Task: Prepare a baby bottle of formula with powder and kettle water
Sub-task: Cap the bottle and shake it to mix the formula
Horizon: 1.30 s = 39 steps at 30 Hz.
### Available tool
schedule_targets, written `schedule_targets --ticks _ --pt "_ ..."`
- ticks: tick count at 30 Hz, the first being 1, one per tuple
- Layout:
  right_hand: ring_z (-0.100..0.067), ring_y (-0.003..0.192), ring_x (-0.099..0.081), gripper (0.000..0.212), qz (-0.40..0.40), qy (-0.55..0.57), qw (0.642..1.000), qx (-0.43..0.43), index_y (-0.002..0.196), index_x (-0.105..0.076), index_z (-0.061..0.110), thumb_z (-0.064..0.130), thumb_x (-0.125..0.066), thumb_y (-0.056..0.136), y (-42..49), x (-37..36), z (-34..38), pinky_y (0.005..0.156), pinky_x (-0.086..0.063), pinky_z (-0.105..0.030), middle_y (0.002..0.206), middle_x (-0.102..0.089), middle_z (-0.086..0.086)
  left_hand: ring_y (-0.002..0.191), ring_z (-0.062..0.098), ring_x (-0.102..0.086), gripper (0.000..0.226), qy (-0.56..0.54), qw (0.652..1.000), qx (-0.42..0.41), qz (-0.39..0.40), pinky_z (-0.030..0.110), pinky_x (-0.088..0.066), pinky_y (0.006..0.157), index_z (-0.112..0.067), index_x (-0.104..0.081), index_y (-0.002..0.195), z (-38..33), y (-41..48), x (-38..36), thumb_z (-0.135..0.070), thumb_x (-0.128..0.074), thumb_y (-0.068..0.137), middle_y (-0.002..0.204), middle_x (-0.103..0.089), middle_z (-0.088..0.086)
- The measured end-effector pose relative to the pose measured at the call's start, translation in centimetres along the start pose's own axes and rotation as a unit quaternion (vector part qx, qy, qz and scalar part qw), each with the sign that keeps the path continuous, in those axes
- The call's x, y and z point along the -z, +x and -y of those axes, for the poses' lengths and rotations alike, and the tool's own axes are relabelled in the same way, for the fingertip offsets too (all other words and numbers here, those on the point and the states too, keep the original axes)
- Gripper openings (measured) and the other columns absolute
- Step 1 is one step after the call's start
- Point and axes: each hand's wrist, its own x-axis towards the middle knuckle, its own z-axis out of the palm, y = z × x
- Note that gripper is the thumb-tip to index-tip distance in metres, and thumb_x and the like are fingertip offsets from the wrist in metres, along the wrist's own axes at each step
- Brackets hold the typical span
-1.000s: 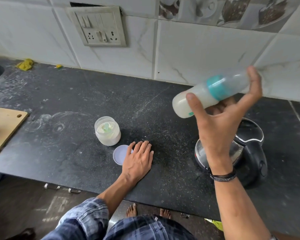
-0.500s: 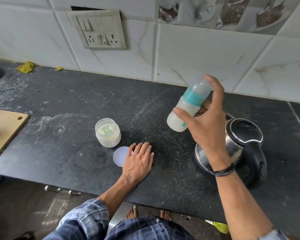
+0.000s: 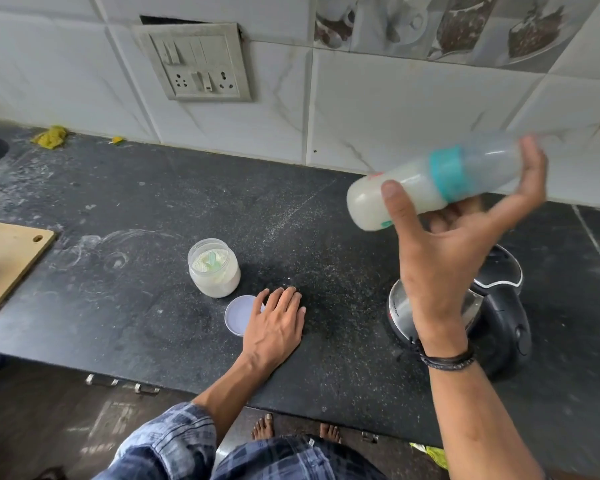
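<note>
Two hands are in view, but only one is working. The right hand [image 3: 440, 258] grips a clear plastic baby bottle [image 3: 426, 183] with a teal collar, thumb pressed across its milky lower half and fingers [image 3: 530, 168] hooked over the capped end. It is held in the air at about 2 o'clock of the view, above the kettle.

Half a second ago the bottle stood tilted with its base dropped toward the tabletop. Now it has swung back up to lie almost level, base toward 9 o'clock and cap toward 3 o'clock, much as it lay a second ago. That back-and-forth, together with the blur, reads as shaking. The cloudy white liquid suggests the powder and water are already in, so the task is likely in its mixing step, near the end.

The left hand [image 3: 278, 320] has not moved. It lies flat on the speckled black stone tabletop [image 3: 153, 220], fingers straight, holding nothing, its edge over the rim of a round pale lilac lid [image 3: 238, 315]. At 11 o'clock of that hand stands the open clear jar [image 3: 213, 268] of white powder, still uncovered. The steel and black electric kettle [image 3: 499, 306] sits at 4 o'clock, lid down.
</note>
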Motion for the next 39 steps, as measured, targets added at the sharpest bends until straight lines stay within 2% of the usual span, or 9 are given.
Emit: schedule_targets --ticks 2,5,11,16,21,25,33,36,39 --pt "-0.024 0.123 -0.065 0.099 0.013 -0.026 1.000 0.001 0.149 -0.020 0.018 0.006 -0.090 0.080 0.2 -0.2 -0.3 0.092 -0.061 -0.051 0.153 -0.039 0.014 0.120 0.023 -0.063 0.031 -0.001 1.000 -0.004 -0.006 0.046 -0.041 0.111 -0.015 -0.068 0.124 0.0 0.0 -0.1 -0.033 -0.050 0.106 0.130 -0.068 0.000" --pt "-0.010 0.105 -0.070 0.097 0.114 -0.133 0.983 -0.051 0.148 -0.033 0.036 0.021 -0.095 0.075 0.1 -0.1 -1.0 0.089 -0.062 -0.046 0.134 -0.055 0.031 0.119 0.023 -0.064 0.030 0.001 1.000 -0.006 -0.011 0.046 -0.042 0.111 -0.015 -0.068 0.123 -0.1 0.1 0.1 -0.032 -0.051 0.106 0.129 -0.068 0.001" --pt "-0.021 0.116 -0.068 0.097 -0.013 -0.008 1.000 0.015 0.149 -0.017 0.011 0.004 -0.088 0.083 1.1 -0.5 0.3 0.086 -0.063 -0.046 0.149 -0.042 0.025 0.120 0.022 -0.062 0.030 0.001 1.000 -0.004 0.001 0.045 -0.040 0.112 -0.016 -0.067 0.124 -0.1 0.0 0.1 -0.033 -0.049 0.107 0.130 -0.067 0.000" --pt "-0.014 0.099 -0.073 0.098 0.136 -0.168 0.973 -0.086 0.147 -0.035 0.044 0.029 -0.096 0.072 0.2 -0.1 -1.9 0.089 -0.061 -0.050 0.123 -0.065 0.017 0.119 0.024 -0.063 0.031 0.000 1.000 -0.009 0.000 0.047 -0.042 0.111 -0.015 -0.067 0.124 0.0 0.1 0.1 -0.033 -0.048 0.107 0.129 -0.067 0.001" --pt "-0.027 0.115 -0.068 0.094 0.002 -0.027 0.999 -0.036 0.147 -0.027 0.032 0.015 -0.092 0.081 0.1 -0.5 -1.1 0.089 -0.061 -0.048 0.149 -0.049 -0.012 0.119 0.022 -0.063 0.032 0.000 1.000 -0.004 0.001 0.046 -0.041 0.112 -0.016 -0.067 0.124 0.0 0.0 0.1 -0.033 -0.047 0.107 0.130 -0.067 0.000" --pt "-0.010 0.099 -0.072 0.095 0.119 -0.171 0.975 -0.082 0.145 -0.036 0.046 0.030 -0.095 0.073 0.0 -0.6 -2.2 0.090 -0.061 -0.050 0.127 -0.063 0.028 0.119 0.023 -0.063 0.032 0.000 1.000 -0.007 -0.004 0.046 -0.041 0.112 -0.015 -0.067 0.124 0.0 0.0 0.2 -0.033 -0.048 0.106 0.130 -0.067 0.000" --pt "-0.026 0.113 -0.070 0.099 0.023 -0.076 0.997 0.004 0.152 -0.021 0.020 0.017 -0.091 0.082 1.7 -0.7 -0.5 0.085 -0.063 -0.043 0.157 -0.035 0.000 0.116 0.024 -0.064 0.029 -0.005 1.000 -0.011 -0.017 0.046 -0.042 0.109 -0.015 -0.068 0.122 -0.1 -0.1 0.2 -0.032 -0.052 0.105 0.128 -0.068 0.001" --pt "-0.010 0.092 -0.071 0.095 0.137 -0.193 0.970 -0.060 0.147 -0.034 0.041 0.035 -0.094 0.073 1.5 -0.1 -1.8 0.085 -0.061 -0.047 0.121 -0.065 0.023 0.116 0.024 -0.064 0.029 -0.003 1.000 -0.010 -0.017 0.046 -0.042 0.109 -0.015 -0.068 0.121 -0.1 0.1 0.3 -0.032 -0.051 0.105 0.128 -0.068 0.000" --pt "-0.013 0.101 -0.070 0.095 0.064 -0.111 0.991 -0.035 0.149 -0.031 0.027 0.020 -0.094 0.078 1.2 0.0 -1.4 0.086 -0.062 -0.043 0.137 -0.048 0.035 0.116 0.023 -0.064 0.029 -0.002 1.000 -0.009 -0.015 0.046 -0.042 0.109 -0.015 -0.068 0.122 -0.1 0.1 0.2 -0.032 -0.051 0.106 0.129 -0.068 0.001"
